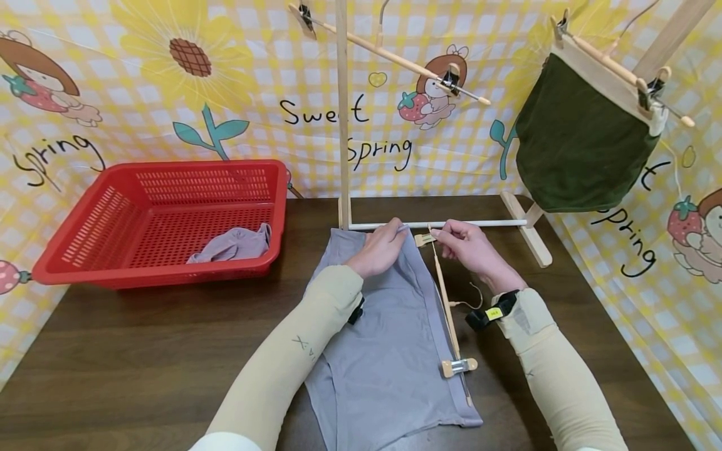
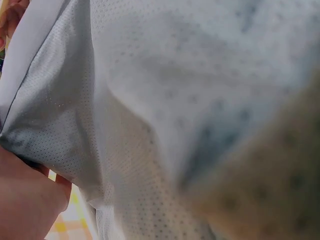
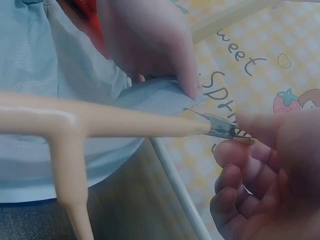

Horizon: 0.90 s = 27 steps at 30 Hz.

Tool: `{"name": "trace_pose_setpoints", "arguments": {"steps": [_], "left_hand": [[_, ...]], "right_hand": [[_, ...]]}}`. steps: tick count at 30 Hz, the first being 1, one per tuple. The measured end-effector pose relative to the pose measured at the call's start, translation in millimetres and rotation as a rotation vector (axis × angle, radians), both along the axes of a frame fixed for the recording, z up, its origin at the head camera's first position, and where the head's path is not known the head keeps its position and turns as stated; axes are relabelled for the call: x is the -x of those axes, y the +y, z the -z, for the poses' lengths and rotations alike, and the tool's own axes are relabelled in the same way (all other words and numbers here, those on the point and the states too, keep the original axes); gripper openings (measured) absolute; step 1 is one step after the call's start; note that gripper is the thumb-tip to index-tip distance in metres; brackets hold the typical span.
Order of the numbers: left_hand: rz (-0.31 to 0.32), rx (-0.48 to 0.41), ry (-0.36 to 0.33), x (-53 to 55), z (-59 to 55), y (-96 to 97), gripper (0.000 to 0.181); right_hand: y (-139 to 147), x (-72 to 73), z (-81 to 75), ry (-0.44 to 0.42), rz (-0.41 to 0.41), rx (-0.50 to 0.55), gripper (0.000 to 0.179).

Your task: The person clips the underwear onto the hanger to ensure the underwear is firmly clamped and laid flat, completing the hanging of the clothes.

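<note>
Grey-lilac underpants [image 1: 389, 351] lie on the table, waistband to the right, along a wooden clip hanger [image 1: 444, 285]. The hanger's near clip [image 1: 459, 367] grips the waistband. My left hand [image 1: 382, 249] pinches the waistband's far corner between thumb and fingers; that corner is raised in the right wrist view. Thumb and fingers of my right hand [image 1: 470, 252] pinch the handles of the far clip [image 3: 222, 126], its mouth facing the fabric and parted a little from it. Cloth fills most of the left wrist view, with my left hand [image 2: 30, 195] at the lower left.
A red plastic basket [image 1: 158, 275] at the left holds a crumpled lilac cloth [image 1: 234, 244]. Behind the underpants stands a wooden rack [image 1: 344, 125] with a white bottom bar [image 1: 474, 223]. A clip hanger [image 1: 389, 53] and dark green underpants [image 1: 586, 138] on another hanger hang above.
</note>
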<state>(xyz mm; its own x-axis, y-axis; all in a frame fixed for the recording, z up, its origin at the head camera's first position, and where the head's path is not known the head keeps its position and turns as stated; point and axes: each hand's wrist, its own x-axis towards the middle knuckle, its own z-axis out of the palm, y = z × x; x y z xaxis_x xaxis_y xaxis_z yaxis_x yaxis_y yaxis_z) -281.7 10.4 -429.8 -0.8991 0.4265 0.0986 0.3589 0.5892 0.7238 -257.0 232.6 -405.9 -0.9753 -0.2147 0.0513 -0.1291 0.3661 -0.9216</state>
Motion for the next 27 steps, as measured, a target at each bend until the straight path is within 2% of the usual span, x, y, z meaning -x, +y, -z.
{"name": "trace_pose_setpoints", "arguments": {"steps": [6, 12, 22, 27], "left_hand": [[-0.001, -0.007, 0.017, -0.3, -2.3, 0.3, 0.024], [0.04, -0.024, 0.001, -1.1, -5.2, 3.3, 0.026], [0.02, -0.017, 0.01, -0.4, -4.4, 6.7, 0.023], [0.019, -0.029, 0.008, -0.6, -4.8, 7.3, 0.023]], "right_hand": [[-1, -0.4, -2.0, 0.01, -0.014, -0.018, 0.035], [-5, -0.1, -2.5, 0.011, -0.045, -0.009, 0.034], [-14, 0.6, -0.9, 0.015, -0.06, -0.003, 0.036], [-15, 0.1, -0.1, -0.033, -0.053, -0.014, 0.038]]}}
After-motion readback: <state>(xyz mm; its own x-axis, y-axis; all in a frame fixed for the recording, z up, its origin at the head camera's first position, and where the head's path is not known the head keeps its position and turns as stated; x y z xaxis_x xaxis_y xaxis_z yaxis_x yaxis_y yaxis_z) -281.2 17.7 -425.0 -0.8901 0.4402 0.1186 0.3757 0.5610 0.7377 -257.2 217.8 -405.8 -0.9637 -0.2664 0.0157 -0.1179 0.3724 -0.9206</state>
